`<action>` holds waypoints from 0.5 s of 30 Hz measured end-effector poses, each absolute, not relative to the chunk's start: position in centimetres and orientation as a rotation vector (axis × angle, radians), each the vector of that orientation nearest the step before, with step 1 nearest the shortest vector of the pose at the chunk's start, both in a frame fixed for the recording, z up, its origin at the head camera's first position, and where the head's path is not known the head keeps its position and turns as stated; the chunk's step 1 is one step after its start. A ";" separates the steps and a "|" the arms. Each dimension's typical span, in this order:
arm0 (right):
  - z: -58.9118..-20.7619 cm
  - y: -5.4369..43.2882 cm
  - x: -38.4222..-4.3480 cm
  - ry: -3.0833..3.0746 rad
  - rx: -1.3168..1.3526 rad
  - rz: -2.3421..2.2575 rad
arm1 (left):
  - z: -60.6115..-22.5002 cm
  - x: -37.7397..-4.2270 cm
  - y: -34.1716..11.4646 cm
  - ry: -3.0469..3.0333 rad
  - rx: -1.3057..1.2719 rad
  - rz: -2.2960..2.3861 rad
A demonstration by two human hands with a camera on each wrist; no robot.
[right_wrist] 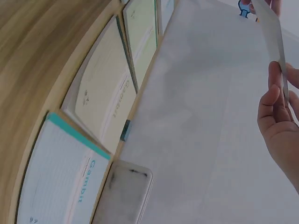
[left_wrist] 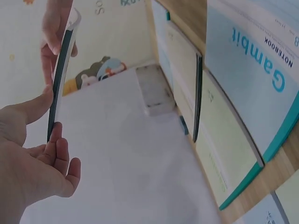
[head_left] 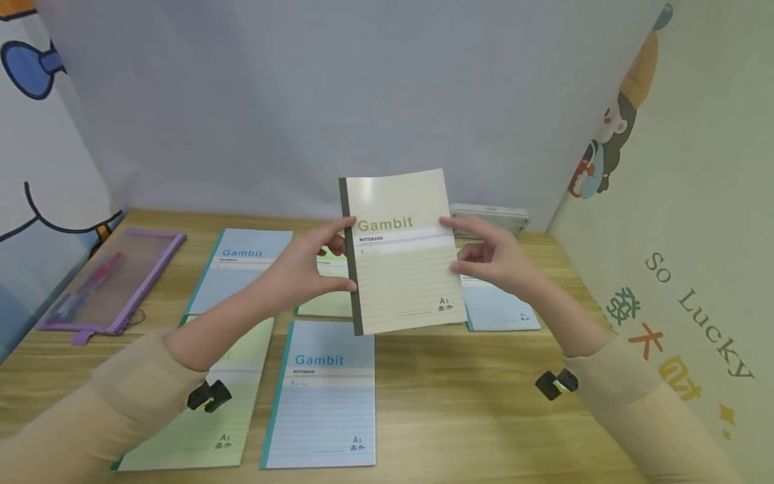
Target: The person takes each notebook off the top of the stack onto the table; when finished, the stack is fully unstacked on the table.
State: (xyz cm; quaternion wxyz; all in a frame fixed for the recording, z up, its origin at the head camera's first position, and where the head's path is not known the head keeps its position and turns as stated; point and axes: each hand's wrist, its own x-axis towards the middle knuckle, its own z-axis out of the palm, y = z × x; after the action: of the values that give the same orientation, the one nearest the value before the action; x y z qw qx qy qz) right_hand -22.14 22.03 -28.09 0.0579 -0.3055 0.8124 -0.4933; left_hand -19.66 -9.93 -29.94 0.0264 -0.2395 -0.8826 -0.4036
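Note:
Up off the table, a cream Gambit notebook [head_left: 402,282] with a dark spine is held upright, cover facing me, slightly tilted. My left hand [head_left: 296,265] pinches its spine edge between thumb and fingers. The opposite edge is pinched by my right hand [head_left: 504,259]. From the side, the left wrist view shows the held notebook's dark spine [left_wrist: 60,81] and its thin profile. Another cream notebook [right_wrist: 105,88] lies on the table in the right wrist view; the held one hides it in the head view. Nearest below are a blue notebook [head_left: 329,417] and a green notebook [head_left: 211,417].
Farther back lie a blue notebook [head_left: 242,272], a green notebook [head_left: 320,306] and, at right, another blue notebook [head_left: 502,309]. A purple-edged mesh pouch [head_left: 145,282] with pens sits at left. By the back wall [head_left: 290,101] stands a whitish box [head_left: 496,216].

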 end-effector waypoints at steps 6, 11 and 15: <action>-29.6 24.9 -20.0 2.595 -0.943 -1.305 | -31.7 -17.7 -7.0 -2.757 -0.758 -1.275; -32.0 26.4 -18.3 2.688 -0.982 -1.190 | -34.0 -16.2 -5.3 -2.776 -0.786 -1.310; -34.4 27.3 -16.7 2.677 -0.954 -1.189 | -36.1 -15.4 -4.3 -2.823 -0.803 -1.299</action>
State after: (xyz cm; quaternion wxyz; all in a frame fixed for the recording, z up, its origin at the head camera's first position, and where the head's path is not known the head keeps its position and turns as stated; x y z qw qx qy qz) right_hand -16.73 27.29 -34.35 0.0303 -0.3096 0.8685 -0.3859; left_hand -15.38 -4.31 -36.13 -0.0340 -0.2501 -0.8791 -0.4044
